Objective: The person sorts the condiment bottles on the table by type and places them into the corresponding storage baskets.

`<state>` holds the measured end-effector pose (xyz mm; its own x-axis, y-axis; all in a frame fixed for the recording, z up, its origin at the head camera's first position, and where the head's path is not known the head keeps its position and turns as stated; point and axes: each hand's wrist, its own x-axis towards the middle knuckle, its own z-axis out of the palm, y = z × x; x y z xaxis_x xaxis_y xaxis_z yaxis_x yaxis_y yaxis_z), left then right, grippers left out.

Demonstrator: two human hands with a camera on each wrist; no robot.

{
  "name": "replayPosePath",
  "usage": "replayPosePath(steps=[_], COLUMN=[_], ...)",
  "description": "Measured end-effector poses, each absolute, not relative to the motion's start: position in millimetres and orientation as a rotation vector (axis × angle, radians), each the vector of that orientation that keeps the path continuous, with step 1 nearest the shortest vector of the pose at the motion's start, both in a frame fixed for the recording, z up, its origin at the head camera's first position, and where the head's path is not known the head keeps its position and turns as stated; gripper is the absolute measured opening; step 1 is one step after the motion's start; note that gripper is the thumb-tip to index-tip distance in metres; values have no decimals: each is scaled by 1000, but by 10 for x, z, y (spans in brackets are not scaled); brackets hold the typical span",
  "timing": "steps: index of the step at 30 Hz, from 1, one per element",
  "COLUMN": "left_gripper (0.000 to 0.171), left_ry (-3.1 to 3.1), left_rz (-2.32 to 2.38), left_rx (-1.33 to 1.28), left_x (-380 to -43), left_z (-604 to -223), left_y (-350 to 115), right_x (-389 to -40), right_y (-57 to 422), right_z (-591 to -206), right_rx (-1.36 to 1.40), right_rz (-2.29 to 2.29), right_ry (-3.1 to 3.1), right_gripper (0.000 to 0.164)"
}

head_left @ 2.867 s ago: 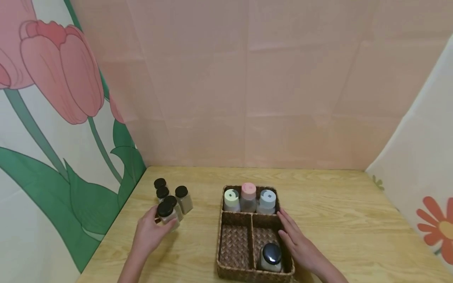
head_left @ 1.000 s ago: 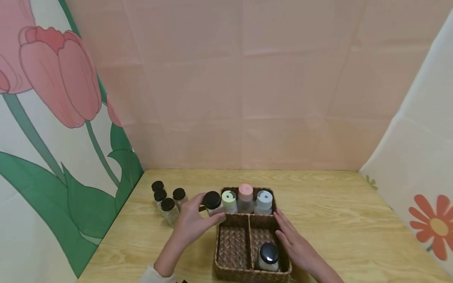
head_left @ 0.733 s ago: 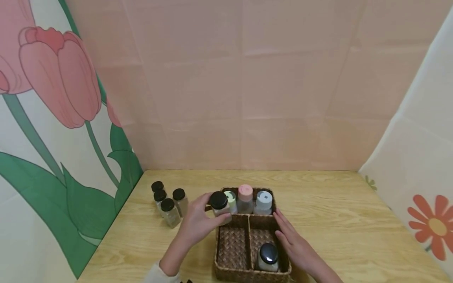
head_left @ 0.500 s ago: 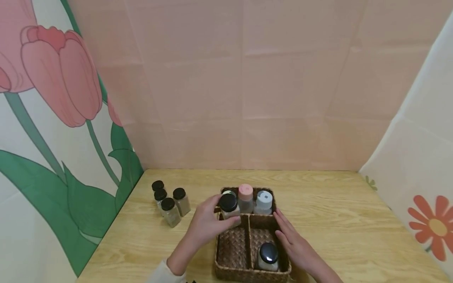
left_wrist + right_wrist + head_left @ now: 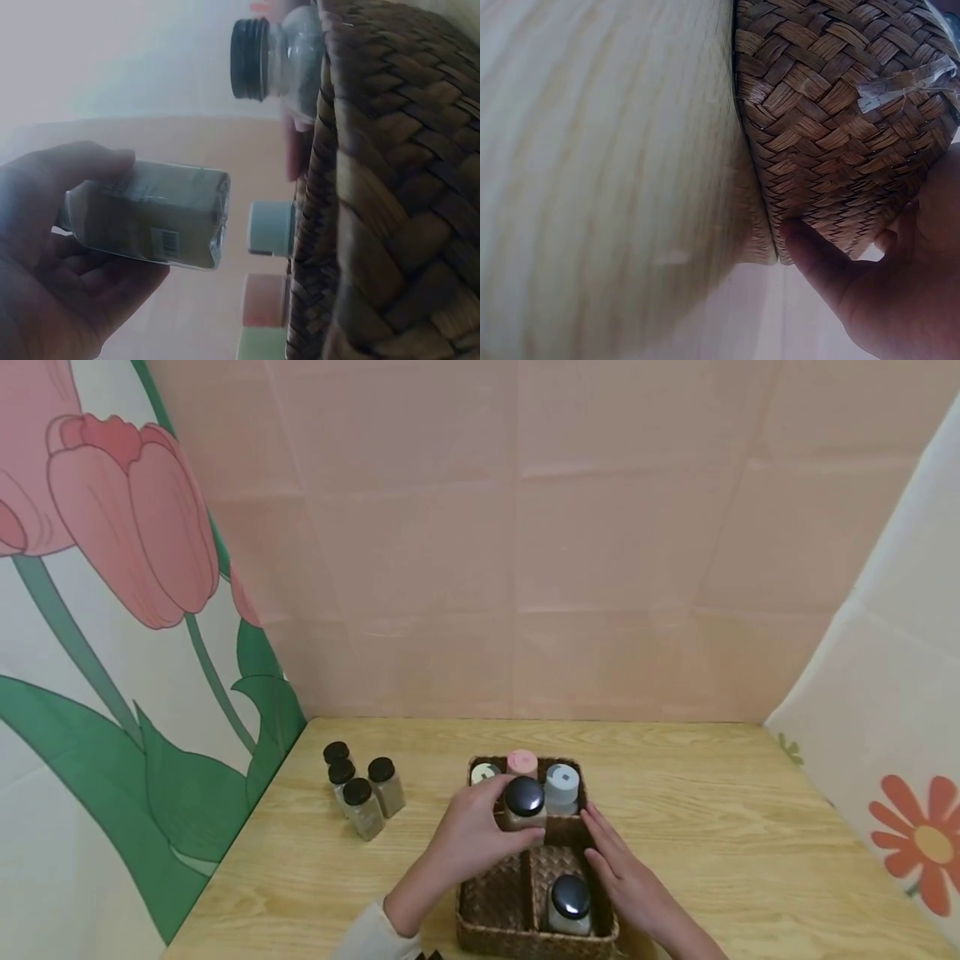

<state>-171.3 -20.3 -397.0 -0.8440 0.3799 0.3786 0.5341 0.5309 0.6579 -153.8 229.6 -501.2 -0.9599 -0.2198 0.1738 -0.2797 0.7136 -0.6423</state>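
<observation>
My left hand (image 5: 467,837) grips a square clear jar (image 5: 525,798) with a black lid between thumb and fingers, above the woven basket (image 5: 525,942) near its divider. In the left wrist view the held jar (image 5: 154,214) shows pale contents and a small barcode label, apart from the basket. My right hand (image 5: 628,881) rests with straight fingers along the basket's right side; its thumb (image 5: 814,251) touches the weave in the right wrist view. A second black-lidded jar (image 5: 570,903) stands in the front right compartment. The front left compartment is partly hidden by my left hand.
Bottles with a pale green cap (image 5: 485,773), a pink cap (image 5: 522,763) and a light blue cap (image 5: 562,783) fill the basket's back compartment. Several black-lidded jars (image 5: 365,810) stand on the wooden table (image 5: 712,827) to the left. A pink cloth (image 5: 517,568) hangs behind.
My left hand picked up a jar from the group at left and carried it rightward over the basket, past the green-capped bottle towards the middle. The right hand has stayed at the basket's side.
</observation>
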Motion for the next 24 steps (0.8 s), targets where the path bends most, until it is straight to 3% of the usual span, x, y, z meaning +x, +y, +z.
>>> replayPosePath(steps=[24], left_gripper=[53], left_ry=[-2626], left_rz=[-1018], left_rx=[-959], left_x=[-1837], left_z=[-4032], left_y=[104], right_x=[-1576], right_y=[2304], right_z=[-5027], right_rx=[457], right_rz=[1116], right_ry=[-2807], right_gripper=[52])
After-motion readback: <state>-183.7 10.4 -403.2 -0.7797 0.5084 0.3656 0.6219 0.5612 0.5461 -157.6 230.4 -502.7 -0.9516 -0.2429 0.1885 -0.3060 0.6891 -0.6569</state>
